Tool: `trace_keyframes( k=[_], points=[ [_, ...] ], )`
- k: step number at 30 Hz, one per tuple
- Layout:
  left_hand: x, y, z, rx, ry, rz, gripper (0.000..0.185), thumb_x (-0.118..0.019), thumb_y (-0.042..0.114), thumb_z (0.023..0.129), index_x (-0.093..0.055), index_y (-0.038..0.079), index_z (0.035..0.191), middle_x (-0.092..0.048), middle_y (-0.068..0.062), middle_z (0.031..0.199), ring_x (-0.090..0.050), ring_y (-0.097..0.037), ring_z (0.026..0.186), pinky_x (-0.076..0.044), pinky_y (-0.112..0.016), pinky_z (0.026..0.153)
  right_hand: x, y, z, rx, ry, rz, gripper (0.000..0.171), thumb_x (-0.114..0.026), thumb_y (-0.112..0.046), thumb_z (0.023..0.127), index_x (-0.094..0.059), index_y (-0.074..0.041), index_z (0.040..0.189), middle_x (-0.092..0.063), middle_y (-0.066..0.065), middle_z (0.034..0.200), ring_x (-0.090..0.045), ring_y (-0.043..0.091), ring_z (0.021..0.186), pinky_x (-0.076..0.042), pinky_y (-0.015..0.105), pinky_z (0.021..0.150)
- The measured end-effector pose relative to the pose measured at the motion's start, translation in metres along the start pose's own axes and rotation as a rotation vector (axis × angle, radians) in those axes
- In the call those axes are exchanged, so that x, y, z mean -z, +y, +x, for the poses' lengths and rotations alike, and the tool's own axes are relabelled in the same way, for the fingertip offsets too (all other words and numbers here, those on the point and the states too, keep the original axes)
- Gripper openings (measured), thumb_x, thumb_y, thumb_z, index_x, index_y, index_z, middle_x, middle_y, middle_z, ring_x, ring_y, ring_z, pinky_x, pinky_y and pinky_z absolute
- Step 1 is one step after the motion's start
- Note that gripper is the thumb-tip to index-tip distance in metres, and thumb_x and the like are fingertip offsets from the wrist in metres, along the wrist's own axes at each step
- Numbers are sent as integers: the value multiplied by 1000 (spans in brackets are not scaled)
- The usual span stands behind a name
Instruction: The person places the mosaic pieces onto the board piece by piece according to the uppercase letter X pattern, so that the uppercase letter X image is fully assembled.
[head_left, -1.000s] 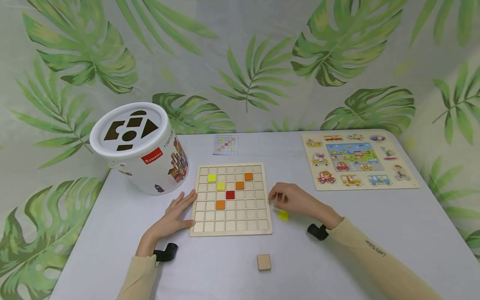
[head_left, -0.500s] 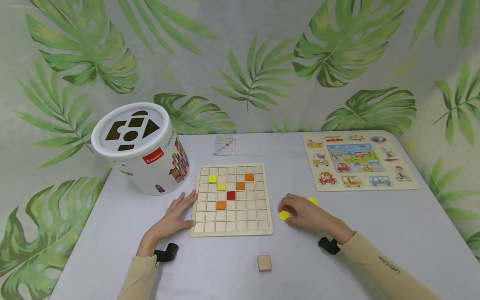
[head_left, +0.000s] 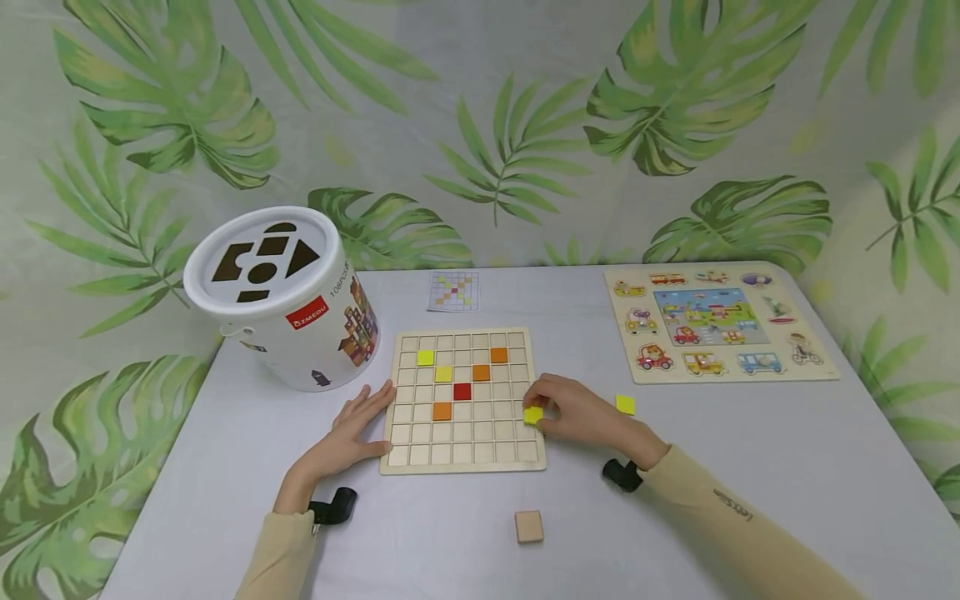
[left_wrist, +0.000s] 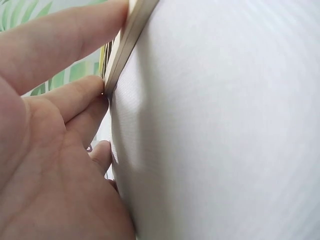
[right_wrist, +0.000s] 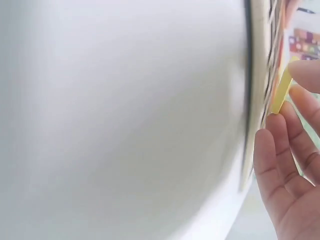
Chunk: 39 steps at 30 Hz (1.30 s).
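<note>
A wooden grid board (head_left: pixel 480 458) lies flat on the table, with yellow, orange and red square tiles set in some of its cells. The red tile (head_left: pixel 462 392) is near the middle. My left hand (head_left: pixel 347 433) touches the board's left edge with fingers spread and straight; the left wrist view shows its fingertips against the rim. Over the board's right edge, my right hand (head_left: pixel 573 408) pinches a yellow tile (head_left: pixel 533 415) between thumb and fingers. In the right wrist view that tile (right_wrist: pixel 282 92) is held tilted, just above the board. Another yellow tile (head_left: pixel 625 405) lies to the right of this hand.
A small pattern card (head_left: pixel 453 291) lies behind the board. At the left stands a white bucket (head_left: pixel 300 342) with shape holes in its lid. A wooden picture puzzle (head_left: pixel 630 325) is at the back right. One plain wooden block (head_left: pixel 528 527) sits in front of the board.
My right hand moved right to a yellow tile on the table, took hold of it and carried it left over the board's edge. My left hand has stayed put.
</note>
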<state>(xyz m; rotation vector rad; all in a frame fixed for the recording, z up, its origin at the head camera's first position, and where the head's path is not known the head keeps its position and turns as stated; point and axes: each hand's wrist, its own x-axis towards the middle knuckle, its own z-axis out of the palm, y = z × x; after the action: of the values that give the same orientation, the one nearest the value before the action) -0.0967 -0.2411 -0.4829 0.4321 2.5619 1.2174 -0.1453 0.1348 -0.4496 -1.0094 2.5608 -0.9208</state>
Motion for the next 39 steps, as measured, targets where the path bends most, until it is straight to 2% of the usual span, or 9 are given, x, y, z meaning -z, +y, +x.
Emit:
trace_keyframes(
  k=[5,12,17,24,27,31,34,39],
  points=[
    [0,1,0,1,0,2,78,-70,9,83,-29,4,150,-18,-9,158,3,-36,144,8,-55,112,-7,-14,25,30,-30,-11,22,-66,-1,79,-65,-8,100,-58,-4,95,-52,14,87,-48,27,80],
    [0,1,0,0,5,2,78,-70,8,83,-29,3,150,-18,-10,158,3,-36,144,8,-55,112,-21,-28,51,52,-74,-66,20,-64,1,80,-66,-9,98,-58,-3,95,-50,14,83,-47,26,74],
    [-1,1,0,1,6,0,78,-70,9,83,-29,4,150,-18,-10,158,4,-36,144,8,-55,112,-28,-33,60,51,-80,-148,20,-65,2,81,-68,-8,98,-61,-1,99,-50,14,88,-48,26,80],
    [-1,1,0,7,6,4,79,-69,8,83,-29,4,150,-18,-9,158,3,-36,144,8,-55,112,-29,-36,59,69,-84,-172,24,-64,4,81,-68,-8,102,-63,2,106,-55,15,98,-48,28,88],
    [-1,2,1,15,4,1,79,-69,8,83,-29,4,150,-18,-9,158,4,-35,144,8,-55,112,-25,-34,55,38,-79,-137,25,-62,2,83,-68,-8,106,-62,1,110,-55,16,103,-47,30,92],
    [-2,2,2,20,3,1,79,-69,8,83,-28,4,150,-17,-9,158,4,-35,144,8,-55,112,-10,-24,38,-30,-45,-38,26,-61,-1,85,-66,-6,110,-61,0,106,-54,16,97,-48,32,86],
    [-2,2,2,23,2,4,79,-69,8,83,-28,4,150,-17,-9,158,4,-35,144,8,-55,112,7,-10,16,-45,1,13,25,-64,-2,85,-65,-4,110,-62,2,103,-55,18,91,-50,34,80],
    [0,3,1,16,1,7,78,-69,8,83,-28,4,150,-17,-9,158,4,-36,144,8,-55,112,33,21,-35,-51,90,29,22,-69,0,84,-65,-4,106,-64,4,99,-56,16,86,-52,34,74]
  ],
)
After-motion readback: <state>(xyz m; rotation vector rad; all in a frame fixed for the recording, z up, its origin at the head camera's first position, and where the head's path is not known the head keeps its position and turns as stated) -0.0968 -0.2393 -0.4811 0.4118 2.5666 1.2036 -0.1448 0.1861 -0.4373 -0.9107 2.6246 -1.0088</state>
